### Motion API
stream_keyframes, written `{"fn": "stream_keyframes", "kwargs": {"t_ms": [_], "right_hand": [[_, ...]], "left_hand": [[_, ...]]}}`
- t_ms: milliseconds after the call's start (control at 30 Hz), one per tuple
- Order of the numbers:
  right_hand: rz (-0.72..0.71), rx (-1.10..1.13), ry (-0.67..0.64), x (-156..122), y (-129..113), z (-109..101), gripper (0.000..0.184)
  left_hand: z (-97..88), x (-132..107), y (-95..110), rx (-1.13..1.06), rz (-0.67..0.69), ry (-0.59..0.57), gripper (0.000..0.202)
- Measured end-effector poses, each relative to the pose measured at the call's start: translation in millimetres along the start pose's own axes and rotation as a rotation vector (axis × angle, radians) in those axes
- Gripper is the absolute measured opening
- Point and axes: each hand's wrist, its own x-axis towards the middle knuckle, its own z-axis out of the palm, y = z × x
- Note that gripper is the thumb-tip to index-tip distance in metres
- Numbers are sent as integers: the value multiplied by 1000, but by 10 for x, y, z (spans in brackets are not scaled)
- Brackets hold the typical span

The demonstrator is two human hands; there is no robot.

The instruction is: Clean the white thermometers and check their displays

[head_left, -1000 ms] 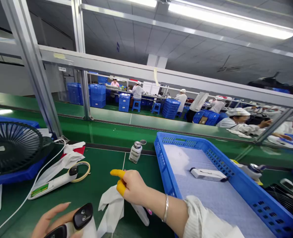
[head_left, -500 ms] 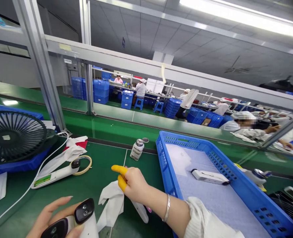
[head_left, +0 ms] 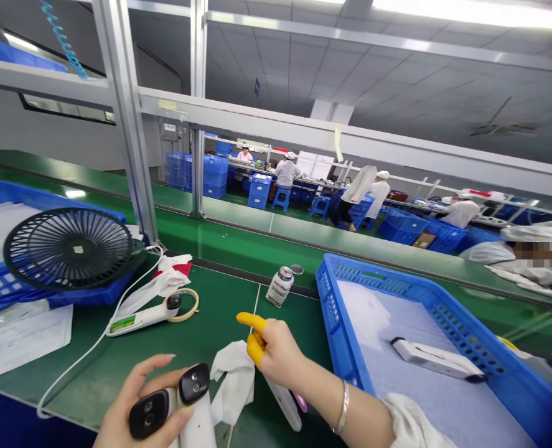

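My left hand (head_left: 130, 407) at the bottom of the view grips two white handheld devices (head_left: 177, 407) with black round heads, side by side. My right hand (head_left: 276, 354), with yellow finger cots on two fingers, is closed on a white cloth (head_left: 233, 389) and a slim white tool (head_left: 282, 404) with a pink tip. Both hands hover over the green table (head_left: 210, 323). A small white bottle (head_left: 279, 287) with its cap off stands just beyond.
A blue tray (head_left: 336, 317) at right holds one white device (head_left: 437, 359) on a liner. At left lie a black fan (head_left: 68, 247) on a blue crate, a corded white device (head_left: 142, 317), a tape ring (head_left: 182, 305) and papers. Other workers sit beyond the conveyor.
The view has swung left and up. My left hand has lifted the two devices further into view. My right hand keeps its hold on the cloth and tool.
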Motion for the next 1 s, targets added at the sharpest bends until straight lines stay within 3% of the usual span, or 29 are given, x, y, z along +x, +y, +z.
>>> {"fn": "stream_keyframes", "kwargs": {"t_ms": [100,233,1000], "right_hand": [[10,-13,15,0,-1,7,23],[31,-34,16,22,14,35,36],[-23,-11,-89,50,70,113,27]], "left_hand": [[47,-46,142,-46,-45,89,58],[78,-86,246,-106,-94,69,60],[61,-94,231,-180,-92,15,55]]}}
